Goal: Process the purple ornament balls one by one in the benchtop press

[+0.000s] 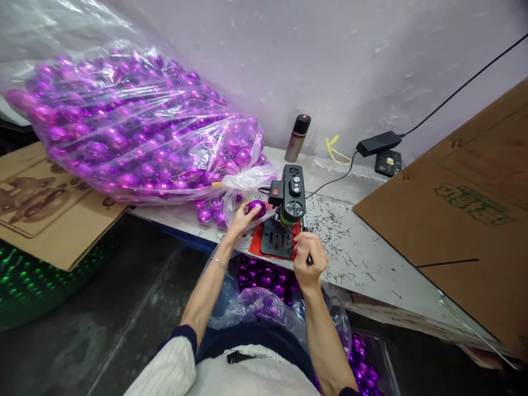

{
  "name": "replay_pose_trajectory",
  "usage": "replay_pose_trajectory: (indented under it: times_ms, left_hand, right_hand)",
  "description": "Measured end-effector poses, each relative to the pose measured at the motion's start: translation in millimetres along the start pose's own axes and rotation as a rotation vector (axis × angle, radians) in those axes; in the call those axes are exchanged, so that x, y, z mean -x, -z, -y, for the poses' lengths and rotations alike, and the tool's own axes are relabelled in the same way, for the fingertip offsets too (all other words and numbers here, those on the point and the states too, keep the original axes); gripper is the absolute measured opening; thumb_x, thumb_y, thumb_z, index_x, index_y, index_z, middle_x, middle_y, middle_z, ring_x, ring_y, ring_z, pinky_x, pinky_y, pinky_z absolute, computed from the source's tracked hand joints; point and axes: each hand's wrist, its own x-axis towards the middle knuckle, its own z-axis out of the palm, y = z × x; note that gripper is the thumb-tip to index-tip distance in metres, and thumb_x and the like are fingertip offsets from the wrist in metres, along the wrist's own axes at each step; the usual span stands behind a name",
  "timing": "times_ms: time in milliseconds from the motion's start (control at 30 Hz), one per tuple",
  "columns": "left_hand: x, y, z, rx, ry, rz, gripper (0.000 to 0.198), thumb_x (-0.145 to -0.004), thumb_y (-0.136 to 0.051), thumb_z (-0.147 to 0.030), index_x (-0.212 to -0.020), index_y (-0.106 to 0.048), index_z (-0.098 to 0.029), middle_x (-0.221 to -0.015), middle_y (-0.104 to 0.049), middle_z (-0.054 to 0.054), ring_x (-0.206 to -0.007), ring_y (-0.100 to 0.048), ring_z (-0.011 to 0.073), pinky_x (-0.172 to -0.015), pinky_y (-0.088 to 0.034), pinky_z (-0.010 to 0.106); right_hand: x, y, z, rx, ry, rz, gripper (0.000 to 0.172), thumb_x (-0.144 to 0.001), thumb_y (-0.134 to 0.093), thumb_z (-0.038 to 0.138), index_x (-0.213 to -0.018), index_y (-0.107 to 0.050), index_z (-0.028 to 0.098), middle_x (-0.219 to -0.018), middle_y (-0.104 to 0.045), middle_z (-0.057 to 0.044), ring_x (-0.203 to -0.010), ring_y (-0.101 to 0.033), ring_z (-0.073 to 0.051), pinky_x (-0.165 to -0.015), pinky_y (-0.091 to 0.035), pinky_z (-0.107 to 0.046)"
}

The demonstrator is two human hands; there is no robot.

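At the far left, low down, green shiny balls (16, 280) lie under a flat cardboard sheet (53, 214). Resting on that sheet and on the left end of the counter (371, 258) is a big clear plastic bag (124, 126) stuffed with glossy purple balls; its tied neck points right, toward the middle of the counter.

Just right of the bag's neck, the left hand (241, 220) reaches in from the near side, fingers curled around a single purple ball (256, 208), which it holds against the left side of a small black machine (291, 198). The machine stands on a red mat (256, 246) near the counter's near edge.

The right hand (307, 257) is closed in a fist around the machine's black lever (304, 224), on the near right of the base.

Below both hands, at the person's lap, an open plastic bag (264, 300) holds more purple balls, and a clear tray (367, 368) of them sits at the lower right.

Behind the machine, by the wall, stand a spray can (297, 137), then a yellow tie (336, 151) and a black power adapter (378, 143) with its cable. Small dark metal scraps are scattered over the counter right of the machine. A large cardboard sheet (466, 220) covers the right end.
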Motion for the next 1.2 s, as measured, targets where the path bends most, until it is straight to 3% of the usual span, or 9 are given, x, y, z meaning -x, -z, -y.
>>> replay_pose_trajectory:
  times_ms: [100,233,367,467,533,700,833,1000,1200]
  left_hand:
    - [39,-1.7,8,0.267,0.210,0.100,0.062,-0.091,-0.059,-0.070,-0.125,-0.064,-0.019,-0.103,-0.076,0.011,-0.086,-0.076,0.0244,-0.076,-0.065,0.041]
    - [65,-18.0,16,0.251,0.182,0.092,0.062,-0.086,-0.068,-0.068,-0.126,-0.066,-0.021,-0.111,-0.076,0.011,-0.098,-0.076,0.0267,-0.082,-0.066,0.042]
    - [76,-26.8,15,0.197,0.140,0.058,0.067,-0.081,-0.077,-0.062,-0.132,-0.062,-0.021,-0.130,-0.070,0.012,-0.113,-0.071,0.0268,-0.088,-0.064,0.037]
    - [84,-21.2,9,0.245,0.218,0.031,0.068,-0.087,-0.068,-0.065,-0.139,-0.056,-0.023,-0.127,-0.069,0.011,-0.096,-0.076,0.0232,-0.070,-0.065,0.031]
    - [88,-15.2,5,0.320,0.272,0.038,0.070,-0.085,-0.074,-0.060,-0.142,-0.053,-0.026,-0.125,-0.069,0.010,-0.088,-0.076,0.0204,-0.066,-0.065,0.028]
    - [93,-7.1,-4,0.595,0.388,0.063,0.063,-0.089,-0.074,-0.047,-0.146,-0.051,-0.033,-0.122,-0.071,0.006,-0.094,-0.074,0.0163,-0.084,-0.064,0.030]
    - [92,-7.8,-10,0.776,0.489,0.029,0.053,-0.095,-0.067,-0.045,-0.145,-0.053,-0.031,-0.120,-0.073,0.006,-0.090,-0.074,0.0165,-0.083,-0.064,0.032]
    - [92,-15.3,-8,0.591,0.489,0.013,0.057,-0.086,-0.079,-0.045,-0.136,-0.060,-0.024,-0.118,-0.074,0.009,-0.090,-0.075,0.0196,-0.074,-0.063,0.029]
    - [86,-33.5,9,0.186,0.170,-0.021,0.069,-0.072,-0.090,-0.044,-0.130,-0.063,-0.019,-0.124,-0.073,0.009,-0.109,-0.072,0.0246,-0.095,-0.059,0.037]
  right_hand:
    - [-1,0,0,0.000,-0.005,0.002,0.028,-0.096,-0.048,0.010,-0.071,-0.054,0.023,-0.069,-0.062,0.000,-0.066,-0.061,-0.013,-0.062,-0.047,-0.029]
    - [-4,1,0,-0.010,0.009,0.011,0.028,-0.096,-0.048,0.010,-0.072,-0.054,0.022,-0.069,-0.061,0.001,-0.066,-0.060,-0.012,-0.062,-0.046,-0.028]
    - [-8,3,-1,-0.002,0.030,0.029,0.027,-0.096,-0.049,0.010,-0.072,-0.053,0.023,-0.069,-0.061,0.001,-0.065,-0.060,-0.012,-0.062,-0.046,-0.028]
    - [-9,4,-1,0.003,0.044,0.038,0.028,-0.096,-0.048,0.010,-0.072,-0.053,0.023,-0.069,-0.061,0.001,-0.066,-0.060,-0.012,-0.061,-0.045,-0.027]
    - [-9,4,-1,0.004,0.045,0.036,0.028,-0.096,-0.047,0.009,-0.072,-0.053,0.022,-0.070,-0.062,0.000,-0.066,-0.060,-0.012,-0.061,-0.045,-0.027]
    - [-9,3,0,0.006,0.042,0.025,0.027,-0.096,-0.048,0.010,-0.072,-0.054,0.022,-0.070,-0.063,0.000,-0.065,-0.060,-0.013,-0.061,-0.045,-0.028]
    - [-10,4,0,-0.001,0.045,0.027,0.027,-0.095,-0.049,0.010,-0.072,-0.053,0.022,-0.069,-0.063,0.000,-0.066,-0.061,-0.013,-0.061,-0.045,-0.027]
    - [-19,4,0,-0.024,0.023,0.015,0.027,-0.097,-0.049,0.011,-0.072,-0.053,0.022,-0.067,-0.060,0.001,-0.064,-0.059,-0.012,-0.061,-0.044,-0.027]
    - [-32,3,2,-0.011,-0.014,-0.004,0.029,-0.097,-0.051,0.015,-0.069,-0.050,0.022,-0.063,-0.055,0.002,-0.062,-0.057,-0.011,-0.060,-0.042,-0.027]
